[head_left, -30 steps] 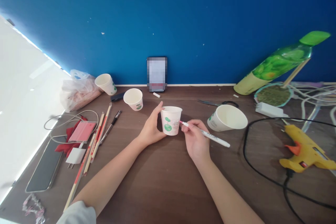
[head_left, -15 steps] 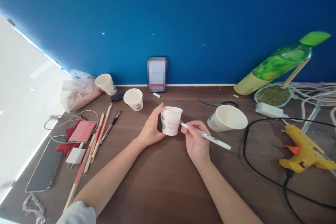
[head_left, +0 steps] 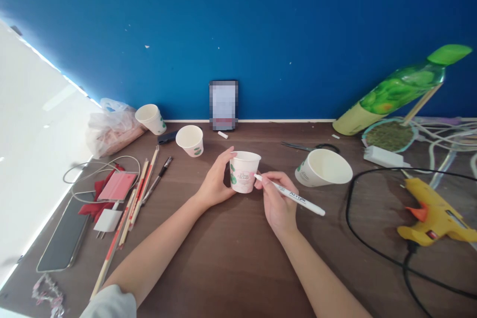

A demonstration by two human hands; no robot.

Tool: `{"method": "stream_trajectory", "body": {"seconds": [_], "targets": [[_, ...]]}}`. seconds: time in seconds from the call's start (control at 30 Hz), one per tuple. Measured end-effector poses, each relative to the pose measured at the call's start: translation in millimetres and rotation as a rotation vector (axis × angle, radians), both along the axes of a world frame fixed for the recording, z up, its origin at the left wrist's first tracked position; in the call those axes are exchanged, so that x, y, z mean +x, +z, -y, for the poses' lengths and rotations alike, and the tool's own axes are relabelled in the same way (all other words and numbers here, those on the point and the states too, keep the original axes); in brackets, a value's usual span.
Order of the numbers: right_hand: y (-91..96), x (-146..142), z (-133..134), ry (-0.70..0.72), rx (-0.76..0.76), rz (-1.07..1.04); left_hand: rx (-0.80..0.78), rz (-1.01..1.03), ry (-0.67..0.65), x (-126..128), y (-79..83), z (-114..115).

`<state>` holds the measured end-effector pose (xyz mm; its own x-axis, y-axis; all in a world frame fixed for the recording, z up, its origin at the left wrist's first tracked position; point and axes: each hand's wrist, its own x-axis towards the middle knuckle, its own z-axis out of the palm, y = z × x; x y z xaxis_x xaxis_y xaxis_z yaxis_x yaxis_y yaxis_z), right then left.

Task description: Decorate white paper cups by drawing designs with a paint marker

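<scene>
A small white paper cup [head_left: 244, 172] with green leaf print stands upright on the brown table [head_left: 231, 258]. My left hand [head_left: 215, 182] wraps round its left side. My right hand [head_left: 278, 199] pinches a white marker [head_left: 294, 196]; its tip touches the cup's right side. A larger white cup [head_left: 323, 167] lies tilted just right of my right hand.
Two more paper cups [head_left: 191, 140] [head_left: 151, 119] and a plastic bag [head_left: 112, 126] sit at the back left. Chopsticks [head_left: 136, 196], a pen, a phone [head_left: 61, 238] and red pieces lie left. A yellow glue gun [head_left: 432, 211], black cable, scissors [head_left: 309, 147] and green bottle [head_left: 398, 89] are right.
My left hand has turned the cup, so the big green leaf print has swung to the left side. The marker tip stays against the cup.
</scene>
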<state>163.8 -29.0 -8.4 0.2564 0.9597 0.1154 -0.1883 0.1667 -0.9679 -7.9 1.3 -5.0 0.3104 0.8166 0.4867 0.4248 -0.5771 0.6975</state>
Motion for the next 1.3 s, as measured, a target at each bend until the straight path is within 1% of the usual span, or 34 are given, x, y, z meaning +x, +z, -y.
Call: {"method": "stream_trajectory", "body": {"seconds": [0.33, 0.53, 0.7, 0.77, 0.87, 1.0, 1.07, 1.13, 1.23, 1.3], "targets": [[1.0, 0, -1, -0.049, -0.027, -0.052, -0.014, -0.005, 0.007, 0, 0.9, 0], [1.4, 1, -2, -0.058, -0.08, -0.092, -0.022, -0.002, 0.011, 0, 1.0, 0], [7.1, -1, -3, -0.051, -0.084, -0.162, -0.054, 0.003, 0.007, 0, 0.4, 1], [10.5, -2, -4, -0.044, -0.066, -0.217, -0.09, 0.017, 0.011, 1, -0.2, 1], [13.5, -2, -5, -0.045, -0.045, -0.294, -0.194, 0.07, 0.033, 2, -0.1, 2], [11.6, 0, -7, -0.028, -0.041, -0.333, -0.309, 0.193, 0.043, 2, 2.1, 3], [9.6, 1, -7, -0.019, -0.049, -0.305, -0.332, 0.255, 0.033, 2, 3.2, 2], [8.3, 2, -7, -0.039, -0.062, -0.231, -0.346, 0.322, 0.012, 1, 4.0, 1], [8.8, 4, -8, -0.132, -0.087, -0.021, -0.351, 0.41, -0.01, 1, 4.7, -2], [9.4, 4, -8, -0.137, -0.147, 0.108, -0.347, 0.441, 0.008, 1, 5.0, -3]]}}
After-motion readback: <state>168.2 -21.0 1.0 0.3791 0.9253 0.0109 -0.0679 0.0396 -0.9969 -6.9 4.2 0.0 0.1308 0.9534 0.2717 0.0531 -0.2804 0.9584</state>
